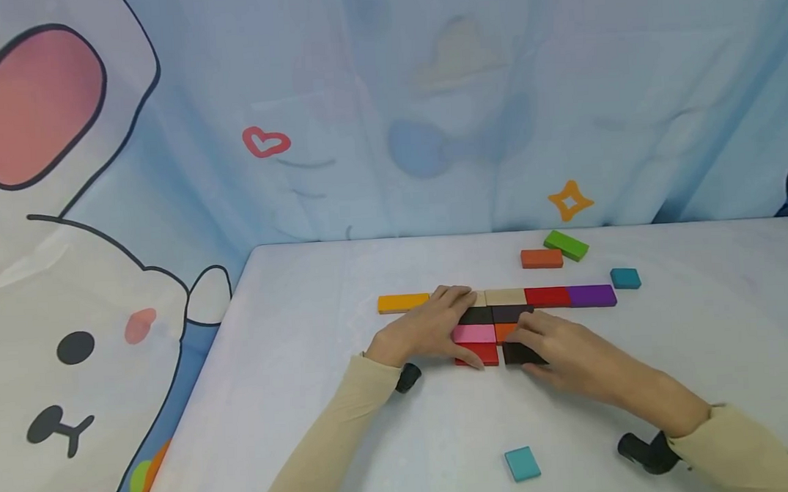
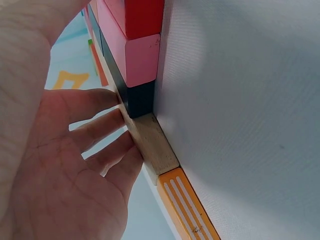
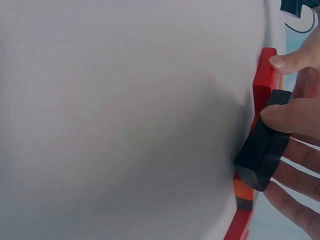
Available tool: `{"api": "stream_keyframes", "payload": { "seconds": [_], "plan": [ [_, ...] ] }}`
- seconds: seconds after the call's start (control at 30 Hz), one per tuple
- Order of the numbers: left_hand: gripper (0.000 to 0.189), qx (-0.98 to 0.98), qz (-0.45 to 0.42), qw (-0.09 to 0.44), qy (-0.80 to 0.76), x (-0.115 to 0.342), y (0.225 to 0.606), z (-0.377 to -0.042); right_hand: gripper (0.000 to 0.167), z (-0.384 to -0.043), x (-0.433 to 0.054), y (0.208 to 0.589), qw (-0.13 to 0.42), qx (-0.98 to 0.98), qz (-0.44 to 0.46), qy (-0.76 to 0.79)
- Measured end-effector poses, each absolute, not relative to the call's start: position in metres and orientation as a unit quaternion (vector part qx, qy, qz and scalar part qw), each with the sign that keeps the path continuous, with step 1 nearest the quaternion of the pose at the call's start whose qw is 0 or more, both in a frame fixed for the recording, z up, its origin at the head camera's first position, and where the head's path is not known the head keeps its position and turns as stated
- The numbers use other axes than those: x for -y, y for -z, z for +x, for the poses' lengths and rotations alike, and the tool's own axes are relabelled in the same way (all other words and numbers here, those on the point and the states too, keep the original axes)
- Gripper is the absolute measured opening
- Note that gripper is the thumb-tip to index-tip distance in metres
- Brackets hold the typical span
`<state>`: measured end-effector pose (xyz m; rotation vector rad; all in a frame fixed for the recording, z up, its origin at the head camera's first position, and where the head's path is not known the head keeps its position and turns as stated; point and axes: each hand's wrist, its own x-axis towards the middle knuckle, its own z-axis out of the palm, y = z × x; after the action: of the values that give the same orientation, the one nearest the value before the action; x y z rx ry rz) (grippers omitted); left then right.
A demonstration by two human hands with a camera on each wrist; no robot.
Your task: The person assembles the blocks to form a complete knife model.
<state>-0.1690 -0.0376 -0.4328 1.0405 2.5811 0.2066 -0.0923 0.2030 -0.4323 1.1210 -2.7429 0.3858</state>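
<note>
My right hand point(image 1: 570, 352) pinches a black block point(image 3: 265, 140) between thumb and fingers, at the right end of the red block point(image 1: 474, 356) in the nearest row. In the right wrist view the black block looks tilted. My left hand point(image 1: 431, 329) lies over the left side of the block arrangement, its thumb on that red block and its fairly straight fingers against a beige block point(image 2: 150, 135). Behind the red block are a pink block point(image 1: 473, 334), an orange block point(image 1: 503, 331) partly hidden by the right fingers, and two dark blocks point(image 1: 475, 316). The far row includes yellow point(image 1: 403, 303), beige, red and purple point(image 1: 591, 296) blocks.
Loose orange point(image 1: 542, 258) and green point(image 1: 567, 246) blocks lie behind the far row, touching or nearly so. A teal block point(image 1: 625, 278) sits beyond the purple end, and another teal block point(image 1: 522, 464) near the front. A patterned curtain point(image 1: 362, 130) hangs behind the white table point(image 1: 291, 316).
</note>
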Motion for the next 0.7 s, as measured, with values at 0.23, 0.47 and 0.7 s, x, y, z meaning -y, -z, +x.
{"api": "stream_keyframes", "payload": {
  "seconds": [0.23, 0.47, 0.7],
  "plan": [
    [0.112, -0.911, 0.367, 0.173, -0.076, 0.038, 0.433, -0.168, 0.04, -0.09, -0.198, 0.439, 0.066, 0.921, 0.367, -0.114],
    [0.111, -0.909, 0.372, 0.169, -0.081, 0.039, 0.434, -0.169, 0.04, -0.09, -0.193, 0.441, 0.08, 0.922, 0.364, -0.107],
    [0.111, -0.908, 0.375, 0.168, -0.082, 0.04, 0.434, -0.169, 0.038, -0.089, -0.19, 0.44, 0.087, 0.922, 0.362, -0.103]
  ]
}}
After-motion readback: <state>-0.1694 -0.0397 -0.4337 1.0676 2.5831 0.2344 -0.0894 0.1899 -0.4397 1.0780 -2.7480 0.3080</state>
